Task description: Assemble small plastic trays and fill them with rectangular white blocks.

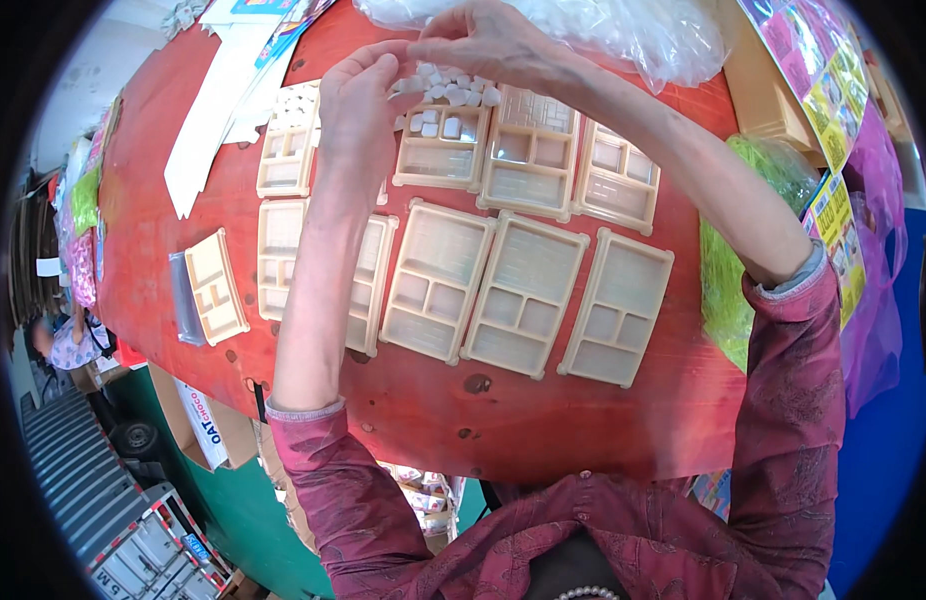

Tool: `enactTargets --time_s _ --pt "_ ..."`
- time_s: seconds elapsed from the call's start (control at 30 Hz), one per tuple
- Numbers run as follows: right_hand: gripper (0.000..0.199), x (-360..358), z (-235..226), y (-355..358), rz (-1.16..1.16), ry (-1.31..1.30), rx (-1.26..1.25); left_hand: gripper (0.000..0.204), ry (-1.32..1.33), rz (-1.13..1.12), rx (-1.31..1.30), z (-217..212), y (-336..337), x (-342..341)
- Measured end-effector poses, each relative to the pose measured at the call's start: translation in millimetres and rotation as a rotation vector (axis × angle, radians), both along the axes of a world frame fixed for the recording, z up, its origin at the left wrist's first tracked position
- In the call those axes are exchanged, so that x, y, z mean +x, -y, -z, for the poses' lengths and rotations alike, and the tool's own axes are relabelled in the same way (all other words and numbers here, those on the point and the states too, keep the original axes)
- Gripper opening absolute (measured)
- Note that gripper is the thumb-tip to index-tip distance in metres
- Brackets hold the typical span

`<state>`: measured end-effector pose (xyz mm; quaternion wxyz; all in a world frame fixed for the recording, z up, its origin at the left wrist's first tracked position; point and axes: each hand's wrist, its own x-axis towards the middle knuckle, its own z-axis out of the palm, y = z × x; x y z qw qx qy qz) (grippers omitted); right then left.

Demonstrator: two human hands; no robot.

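Maroon shirt (pixel 633 530) lay nearest. Left hand (pixel 361 95) and right hand (pixel 483 42) converged beside the white pieces (pixel 461 92), fingers curled (whether gripping anything, could not tell). Pieces lay heaped at one far-row tray's (pixel 438 163) far end, several in its compartments. Near-row trays (pixel 524 293) showed none; progress judged early.

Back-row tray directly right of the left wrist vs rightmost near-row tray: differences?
Contents: the back-row tray holds white pieces; the near-row tray shows none.
Visibility: heaped pieces partly hide the back-row tray's far end; the near-row tray is fully visible.
Shared: both are beige and divided into compartments.
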<state>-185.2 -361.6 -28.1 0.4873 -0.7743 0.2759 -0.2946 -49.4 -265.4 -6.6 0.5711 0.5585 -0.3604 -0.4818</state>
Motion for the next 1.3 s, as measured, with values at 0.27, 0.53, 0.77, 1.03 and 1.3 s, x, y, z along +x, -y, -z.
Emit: enactTargets --time_s 0.27,0.53,0.77,1.03,1.3 --pt "0.027 -3 -31 -16 0.085 0.011 0.260 0.020 0.603 -0.003 -0.113 12 -6 11" --pt "0.018 -16 3 13 0.237 -0.161 -0.593 0.012 1.217 0.004 -0.344 21 1 6" --pt "0.022 -24 44 24 0.071 -0.178 -0.863 0.009 1.422 0.066 -0.448 27 16 0" --pt "0.022 -28 48 37 0.084 -0.170 -0.940 0.012 1.298 0.087 -0.419 26 14 4" --pt "0.013 -14 -1 17 -0.100 -0.440 -0.412 0.020 1.309 0.160 -0.258 19 1 19"
